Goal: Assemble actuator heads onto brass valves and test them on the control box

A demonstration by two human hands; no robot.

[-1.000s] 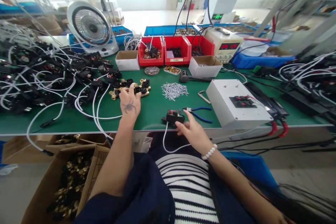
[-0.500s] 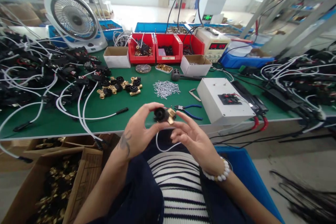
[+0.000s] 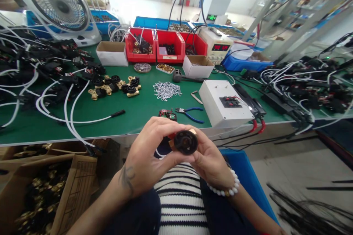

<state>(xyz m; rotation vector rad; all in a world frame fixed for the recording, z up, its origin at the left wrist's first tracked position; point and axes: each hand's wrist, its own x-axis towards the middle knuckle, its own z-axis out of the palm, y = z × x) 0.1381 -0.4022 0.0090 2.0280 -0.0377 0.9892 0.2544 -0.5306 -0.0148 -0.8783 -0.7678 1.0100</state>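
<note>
Both my hands hold one black round fitting with brass parts (image 3: 185,141) over my lap, just in front of the green table's (image 3: 138,114) edge. My left hand (image 3: 150,150) pinches it from the left with thumb and fingers. My right hand (image 3: 208,158), with a white bead bracelet, cups it from the right and below. A small black part with red wires (image 3: 167,114) lies on the table edge just beyond. More brass and black fittings (image 3: 114,85) sit in a group farther back on the left.
Blue-handled pliers (image 3: 190,113), a heap of metal clips (image 3: 167,90) and a white test box (image 3: 223,103) lie ahead. Red bins (image 3: 165,46), a fan (image 3: 56,3) and white-cabled parts (image 3: 41,73) fill the back and left. A cardboard box of fittings (image 3: 41,191) stands below left.
My left hand took a fitting from the group on the table and brought it back. Both hands now hold it closer to me, over my lap, its black round face turned up.
</note>
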